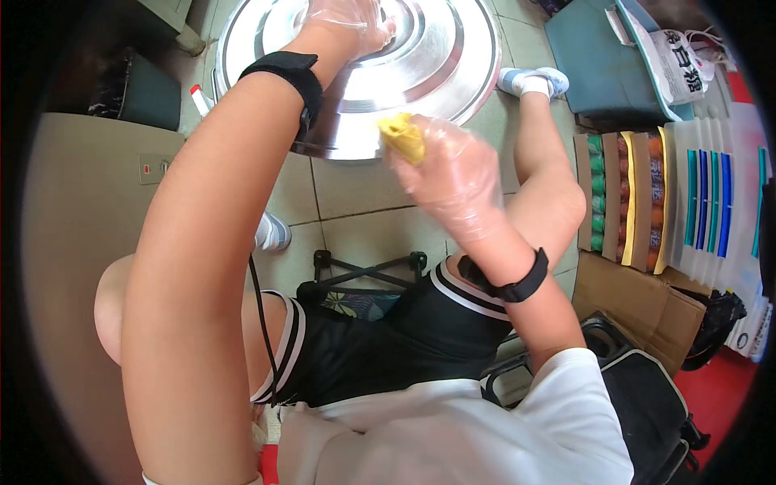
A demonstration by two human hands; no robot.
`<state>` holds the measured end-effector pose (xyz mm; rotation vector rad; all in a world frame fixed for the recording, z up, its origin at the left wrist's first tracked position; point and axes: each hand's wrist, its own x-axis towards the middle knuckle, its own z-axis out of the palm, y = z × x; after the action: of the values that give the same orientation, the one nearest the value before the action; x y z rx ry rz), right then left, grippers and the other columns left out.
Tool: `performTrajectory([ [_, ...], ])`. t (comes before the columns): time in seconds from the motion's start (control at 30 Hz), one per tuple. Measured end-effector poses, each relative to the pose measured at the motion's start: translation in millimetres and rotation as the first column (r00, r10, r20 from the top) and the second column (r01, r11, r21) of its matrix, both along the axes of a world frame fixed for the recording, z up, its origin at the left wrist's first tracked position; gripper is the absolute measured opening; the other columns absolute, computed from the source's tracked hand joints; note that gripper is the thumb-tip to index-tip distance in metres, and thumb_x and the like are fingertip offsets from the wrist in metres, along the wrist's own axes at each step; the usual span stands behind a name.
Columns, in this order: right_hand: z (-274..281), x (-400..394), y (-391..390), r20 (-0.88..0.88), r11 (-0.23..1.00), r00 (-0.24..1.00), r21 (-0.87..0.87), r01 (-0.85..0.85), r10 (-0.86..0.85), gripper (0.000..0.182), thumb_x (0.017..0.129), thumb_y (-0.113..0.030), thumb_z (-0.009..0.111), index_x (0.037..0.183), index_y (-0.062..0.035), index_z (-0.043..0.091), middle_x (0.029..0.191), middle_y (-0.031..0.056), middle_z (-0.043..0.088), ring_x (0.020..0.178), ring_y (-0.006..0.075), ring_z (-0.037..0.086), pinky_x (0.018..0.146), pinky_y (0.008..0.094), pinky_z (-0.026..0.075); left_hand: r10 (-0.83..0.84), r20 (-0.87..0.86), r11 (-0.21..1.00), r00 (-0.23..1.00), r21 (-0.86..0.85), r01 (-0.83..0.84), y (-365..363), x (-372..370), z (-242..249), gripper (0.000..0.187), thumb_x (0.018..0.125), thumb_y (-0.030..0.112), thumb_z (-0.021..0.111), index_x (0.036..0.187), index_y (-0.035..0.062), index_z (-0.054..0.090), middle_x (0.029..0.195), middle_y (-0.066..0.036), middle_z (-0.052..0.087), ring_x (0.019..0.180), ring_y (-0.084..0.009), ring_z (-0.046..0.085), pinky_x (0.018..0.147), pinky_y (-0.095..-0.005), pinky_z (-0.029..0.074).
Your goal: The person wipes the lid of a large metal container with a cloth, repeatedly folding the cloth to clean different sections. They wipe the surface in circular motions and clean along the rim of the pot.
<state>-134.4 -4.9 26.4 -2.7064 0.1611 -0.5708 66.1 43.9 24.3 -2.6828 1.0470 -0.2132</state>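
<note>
My right hand (457,166), in a clear plastic glove, is closed round a crumpled yellow cloth (402,137) beside the lower right rim of a large round shiny metal lid (356,105). Across the upper part of the lid reaches my left hand (347,23), also in a clear glove. It is over the lid's centre, and its fingers are partly cut off by the top edge and hidden, so what they hold cannot be made out.
A grey-blue bin (594,65) with a white bag stands at the upper right. Below it are cardboard boxes (638,303) and clear plastic containers (707,186). A beige cabinet (89,202) is on the left. A folding stool frame (368,275) sits between my legs.
</note>
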Motion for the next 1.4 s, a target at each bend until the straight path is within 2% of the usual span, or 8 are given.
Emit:
performTrajectory([
  [0.17,-3,10,-69,-0.212,0.972,0.949,-0.032,0.231,-0.232,0.034,0.083,-0.036,0.063,0.090,-0.0037,0.068,0.074,0.0201,0.064,0.071,0.0360,0.064,0.064,0.0393,0.051,-0.100,-0.088,0.980,0.991,0.162,0.113,-1,1,9,0.033,0.086,0.029,0.045,0.095,0.0108,0.071,0.096,-0.011,0.070,0.086,-0.0247,0.067,0.067,-0.0442,0.049],
  [0.43,2,43,-99,-0.185,0.869,0.850,-0.151,0.471,-0.493,0.040,0.080,-0.042,0.061,0.089,-0.0042,0.069,0.077,0.0227,0.065,0.077,0.0375,0.064,0.073,0.0446,0.050,0.007,-0.114,1.000,0.993,0.028,-0.004,-4,6,-4,0.034,0.086,0.030,0.044,0.097,0.0111,0.071,0.099,-0.012,0.069,0.092,-0.0263,0.066,0.074,-0.0437,0.049],
  [0.53,0,26,-80,-0.195,0.909,0.896,0.047,0.415,-0.399,0.036,0.078,-0.038,0.064,0.090,-0.0045,0.069,0.077,0.0214,0.065,0.074,0.0375,0.064,0.070,0.0435,0.051,0.021,-0.148,0.999,0.989,0.045,-0.014,-4,8,-1,0.036,0.087,0.031,0.043,0.097,0.0103,0.071,0.101,-0.014,0.068,0.094,-0.0268,0.066,0.077,-0.0429,0.049],
  [0.87,-10,-3,10,0.067,0.998,0.998,-0.060,0.013,-0.009,0.026,0.070,-0.028,0.074,0.085,-0.0075,0.069,0.073,0.0104,0.066,0.062,0.0289,0.064,0.056,0.0370,0.051,0.003,-0.097,0.999,0.995,0.047,0.001,-3,1,8,0.034,0.086,0.028,0.043,0.095,0.0111,0.071,0.096,-0.012,0.070,0.088,-0.0252,0.067,0.072,-0.0412,0.049],
  [1.0,-2,-1,-15,0.022,1.000,1.000,0.009,0.019,-0.019,0.026,0.073,-0.029,0.072,0.085,-0.0068,0.069,0.074,0.0120,0.067,0.065,0.0301,0.065,0.058,0.0381,0.052,-0.017,-0.088,1.000,0.996,0.025,0.019,-1,-1,10,0.033,0.086,0.028,0.044,0.093,0.0113,0.071,0.093,-0.011,0.070,0.085,-0.0250,0.067,0.071,-0.0409,0.049],
  [1.17,-4,9,-78,-0.162,0.922,0.912,0.026,0.385,-0.376,0.025,0.078,-0.030,0.066,0.088,-0.0065,0.069,0.072,0.0152,0.066,0.064,0.0315,0.065,0.059,0.0408,0.052,-0.041,-0.066,0.999,0.997,-0.016,0.040,-1,4,0,0.030,0.085,0.026,0.045,0.091,0.0115,0.071,0.092,-0.011,0.070,0.083,-0.0239,0.067,0.064,-0.0427,0.049],
  [1.27,-3,8,-55,-0.083,0.933,0.935,-0.139,0.330,-0.344,0.023,0.079,-0.030,0.066,0.085,-0.0071,0.069,0.070,0.0159,0.065,0.064,0.0311,0.065,0.058,0.0408,0.052,-0.074,-0.063,0.995,0.995,0.064,0.078,0,3,-1,0.031,0.086,0.026,0.044,0.092,0.0109,0.070,0.093,-0.011,0.070,0.083,-0.0238,0.067,0.063,-0.0437,0.049],
  [1.4,-2,-2,1,-0.050,0.995,0.995,-0.043,0.086,-0.088,0.025,0.072,-0.025,0.071,0.087,-0.0068,0.065,0.069,0.0123,0.063,0.063,0.0292,0.063,0.057,0.0380,0.050,-0.108,-0.033,0.983,0.994,0.149,0.111,-3,4,4,0.033,0.087,0.028,0.044,0.093,0.0107,0.070,0.096,-0.011,0.070,0.083,-0.0239,0.067,0.063,-0.0441,0.050],
])
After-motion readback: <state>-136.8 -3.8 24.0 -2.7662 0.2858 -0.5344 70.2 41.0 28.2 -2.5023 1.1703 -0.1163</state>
